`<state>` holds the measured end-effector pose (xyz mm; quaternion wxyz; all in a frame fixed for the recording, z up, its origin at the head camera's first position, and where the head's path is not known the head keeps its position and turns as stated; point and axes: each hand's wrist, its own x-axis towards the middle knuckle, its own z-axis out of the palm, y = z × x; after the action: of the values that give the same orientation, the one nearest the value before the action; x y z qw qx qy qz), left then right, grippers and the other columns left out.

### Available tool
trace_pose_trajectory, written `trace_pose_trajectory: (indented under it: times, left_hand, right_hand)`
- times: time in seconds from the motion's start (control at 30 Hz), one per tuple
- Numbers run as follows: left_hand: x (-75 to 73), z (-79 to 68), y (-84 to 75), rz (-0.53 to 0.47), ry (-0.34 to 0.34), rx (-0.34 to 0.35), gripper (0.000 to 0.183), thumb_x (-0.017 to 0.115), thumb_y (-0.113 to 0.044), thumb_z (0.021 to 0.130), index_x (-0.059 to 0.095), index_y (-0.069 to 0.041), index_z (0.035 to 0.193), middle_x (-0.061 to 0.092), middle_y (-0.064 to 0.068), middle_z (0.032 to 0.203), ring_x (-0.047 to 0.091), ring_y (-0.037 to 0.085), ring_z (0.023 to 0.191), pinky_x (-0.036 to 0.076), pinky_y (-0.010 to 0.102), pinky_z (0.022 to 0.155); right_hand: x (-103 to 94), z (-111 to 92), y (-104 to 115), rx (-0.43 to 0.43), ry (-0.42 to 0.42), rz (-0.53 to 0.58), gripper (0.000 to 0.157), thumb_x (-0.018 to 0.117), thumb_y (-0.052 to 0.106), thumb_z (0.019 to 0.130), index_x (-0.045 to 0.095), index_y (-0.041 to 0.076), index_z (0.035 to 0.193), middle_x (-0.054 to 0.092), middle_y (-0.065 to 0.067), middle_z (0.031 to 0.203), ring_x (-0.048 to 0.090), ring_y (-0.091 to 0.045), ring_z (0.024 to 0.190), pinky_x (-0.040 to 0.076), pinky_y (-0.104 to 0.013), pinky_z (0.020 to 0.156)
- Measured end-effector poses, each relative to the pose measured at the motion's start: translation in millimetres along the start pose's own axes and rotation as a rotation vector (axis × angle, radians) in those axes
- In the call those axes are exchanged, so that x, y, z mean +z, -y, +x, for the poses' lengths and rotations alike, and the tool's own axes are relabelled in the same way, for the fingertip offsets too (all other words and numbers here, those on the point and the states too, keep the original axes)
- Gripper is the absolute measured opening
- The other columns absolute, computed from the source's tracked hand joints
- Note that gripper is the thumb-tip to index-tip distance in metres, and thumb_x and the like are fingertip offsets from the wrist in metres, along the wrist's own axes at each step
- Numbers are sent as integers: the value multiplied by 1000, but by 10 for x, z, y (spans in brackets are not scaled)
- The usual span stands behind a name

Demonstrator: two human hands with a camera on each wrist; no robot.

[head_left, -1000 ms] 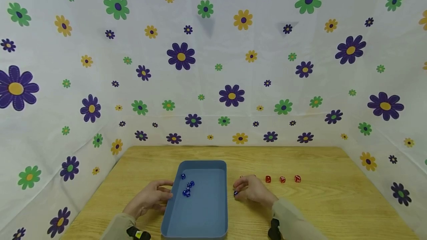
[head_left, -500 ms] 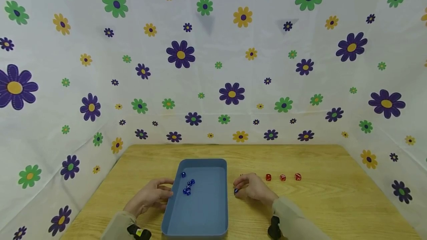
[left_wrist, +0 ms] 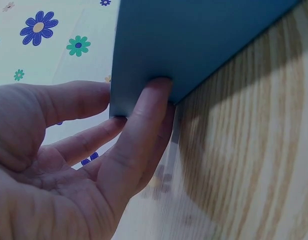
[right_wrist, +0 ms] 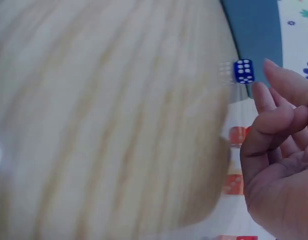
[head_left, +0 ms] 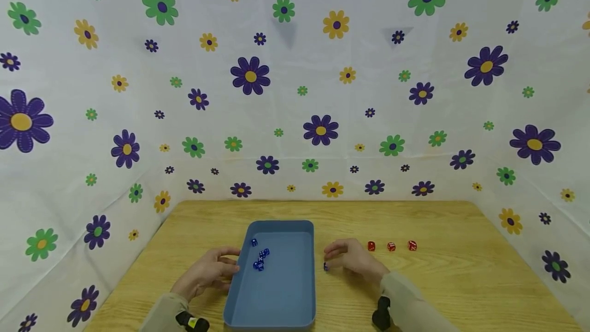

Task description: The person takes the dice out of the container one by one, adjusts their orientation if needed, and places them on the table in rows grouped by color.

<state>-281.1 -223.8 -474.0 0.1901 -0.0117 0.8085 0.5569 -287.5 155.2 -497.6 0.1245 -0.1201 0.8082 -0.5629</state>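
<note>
A blue-grey tray (head_left: 269, 296) lies on the wooden table with several blue dice (head_left: 260, 257) in its left part. My left hand (head_left: 209, 273) rests at the tray's left side, and in the left wrist view its loosely bent fingers (left_wrist: 139, 115) touch the outer wall. Just right of the tray, one blue die (right_wrist: 244, 71) stands on the table. Close beside that die is my right hand (head_left: 352, 260); the right wrist view has a small gap between its fingertips and the die. Nothing shows in its grip.
Three red dice (head_left: 391, 246) stand in a row to the right of my right hand, which hides the table behind it. A white cloth with printed flowers (head_left: 320, 130) hangs round the table's back and sides.
My right hand has let go of the blue die and drawn slightly to the right, leaving the die on the table. The left hand and the tray keep their places.
</note>
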Motion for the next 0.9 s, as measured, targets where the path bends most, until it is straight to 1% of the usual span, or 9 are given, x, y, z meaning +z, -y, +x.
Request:
trace_pose_trajectory:
  times: [0.07, 0.1, 0.2, 0.27, 0.43, 0.57, 0.7, 0.8, 0.9]
  left_hand:
    - [-9, -2, -3, -5, 10, 3, 53, 64, -3, 92, 46, -1, 141, 61, 21, 117, 67, 21, 87, 60, 39, 66]
    - [-13, -4, -5, -6, 11, 4, 52, 64, -3, 92, 46, -1, 141, 61, 21, 117, 67, 22, 87, 60, 39, 67]
    - [-18, -3, -8, -5, 17, 8, 53, 63, -4, 92, 45, 0, 141, 60, 22, 118, 67, 21, 87, 60, 38, 67]
    - [-16, -2, -4, -1, 14, 7, 52, 63, -4, 92, 45, 0, 141, 60, 22, 117, 67, 21, 87, 60, 38, 67]
    - [0, -4, 6, -1, -10, 0, 51, 63, -3, 92, 47, 0, 140, 61, 21, 116, 68, 21, 85, 60, 39, 67]
    - [1, -8, 13, 2, -22, -4, 50, 63, -2, 92, 48, -1, 139, 61, 21, 116, 68, 21, 86, 60, 39, 67]
    - [-6, -5, 15, 3, -13, -6, 50, 63, -3, 92, 48, -1, 139, 61, 21, 117, 68, 22, 86, 60, 39, 66]
    - [-10, 0, 17, 4, -2, -1, 51, 64, -2, 91, 47, -1, 140, 62, 20, 116, 69, 22, 86, 60, 39, 66]
    - [-7, 3, 12, 0, -1, 2, 52, 64, -2, 91, 47, 0, 140, 61, 20, 116, 68, 22, 86, 60, 39, 66]
  right_hand:
    - [-3, 14, 21, 25, -29, 45, 29, 71, 13, 90, 67, -2, 115, 72, -12, 103, 58, -10, 70, 41, -24, 58]
    - [0, 23, 34, 35, -46, 68, 30, 69, 15, 92, 67, -2, 116, 71, -11, 102, 54, -8, 66, 38, -23, 54]
    - [19, 40, 79, 30, -85, 84, 31, 67, 20, 94, 67, -2, 116, 71, -8, 101, 40, -9, 55, 38, -23, 52]
    - [45, 59, 123, 22, -95, 102, 32, 66, 21, 95, 67, -2, 117, 71, -9, 101, 40, -10, 55, 38, -24, 53]
    - [133, 114, 267, 16, -87, 148, 33, 66, 24, 95, 66, -1, 118, 67, -10, 100, 41, -14, 60, 37, -27, 56]
    - [224, 171, 389, -5, -103, 170, 30, 66, 24, 95, 68, 2, 116, 64, -8, 95, 43, -15, 64, 36, -28, 57]
    - [320, 230, 497, -32, -123, 218, 26, 67, 21, 94, 69, 4, 114, 60, -3, 89, 44, -15, 64, 36, -30, 57]
    - [402, 277, 569, -43, -124, 218, 25, 67, 22, 94, 69, 6, 113, 58, 0, 86, 44, -13, 63, 38, -29, 57]
    - [490, 327, 652, -46, -116, 210, 24, 67, 23, 94, 70, 9, 113, 60, 0, 88, 45, -11, 63, 41, -28, 58]
